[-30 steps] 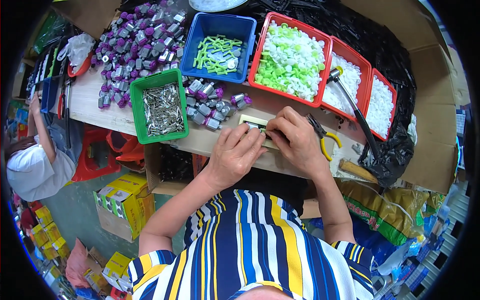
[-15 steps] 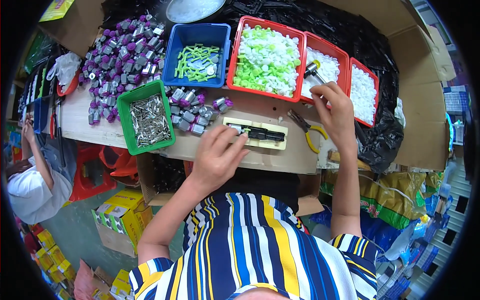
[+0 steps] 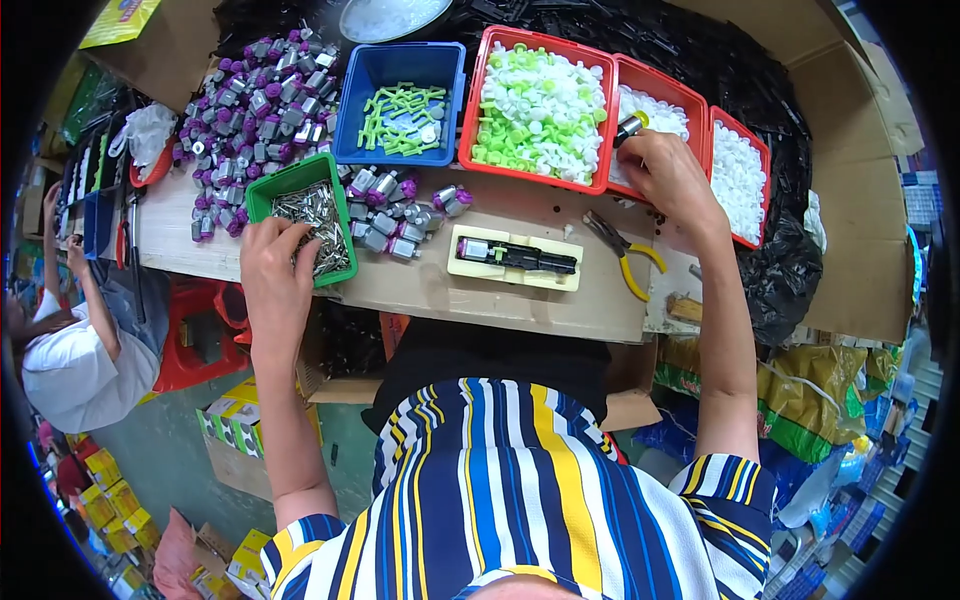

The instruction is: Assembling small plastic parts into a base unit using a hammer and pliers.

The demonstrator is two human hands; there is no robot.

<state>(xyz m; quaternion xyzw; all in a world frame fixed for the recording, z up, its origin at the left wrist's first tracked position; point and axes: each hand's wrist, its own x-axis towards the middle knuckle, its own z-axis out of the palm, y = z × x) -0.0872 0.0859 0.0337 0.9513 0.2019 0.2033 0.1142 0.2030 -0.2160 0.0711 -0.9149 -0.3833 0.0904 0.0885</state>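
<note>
My left hand (image 3: pixel 277 268) reaches over the near left rim of a green bin (image 3: pixel 352 262), its curled fingers among slender silver metal pins (image 3: pixel 328 228). What lies between the fingertips is hidden. My right hand (image 3: pixel 668 172) is closed on a tool with a black-and-yellow cylindrical end (image 3: pixel 632 127), held above the middle red bin (image 3: pixel 700 110); my fingers cover most of it. Between the hands, a cream tray-like holder (image 3: pixel 490 272) lies on the table. In it sits a long black part (image 3: pixel 535 258) with a silver motor (image 3: pixel 474 248) and a light-green piece at its left end.
Yellow-handled pliers (image 3: pixel 630 265) lie right of the holder. Behind are purple-and-grey motors (image 3: pixel 262 105), a blue bin (image 3: pixel 455 100) of green pieces, and a red bin (image 3: pixel 465 130) of white and green caps. At far left, another person (image 3: pixel 85 360) works.
My left hand has left the holder and moved left to the green bin. My right hand, still around the tool, has shifted slightly and its grip now covers more of it.
</note>
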